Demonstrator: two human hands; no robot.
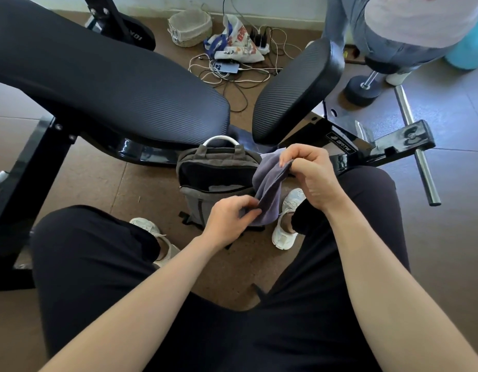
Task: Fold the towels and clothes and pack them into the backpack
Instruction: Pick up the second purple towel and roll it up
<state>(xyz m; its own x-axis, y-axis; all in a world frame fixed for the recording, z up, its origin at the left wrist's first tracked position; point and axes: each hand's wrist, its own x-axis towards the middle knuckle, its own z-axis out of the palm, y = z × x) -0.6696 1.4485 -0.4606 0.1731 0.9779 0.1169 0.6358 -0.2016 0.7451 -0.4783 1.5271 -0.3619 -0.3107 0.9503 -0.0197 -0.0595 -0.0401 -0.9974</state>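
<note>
A grey backpack (205,167) stands open on the floor between my feet, with something pale grey lying inside it. Just right of its opening I hold a small purple-grey towel (268,183) stretched between both hands. My left hand (228,216) pinches the towel's lower end in front of the backpack. My right hand (310,173) grips the upper end, higher and to the right. The towel hangs bunched and partly folded between them.
A black padded weight bench (103,84) and its second pad (296,89) stand right behind the backpack. Cables, a phone (228,67), a printed bag and a woven basket (190,26) lie on the floor beyond. Another person stands at the top right beside a dumbbell (362,88).
</note>
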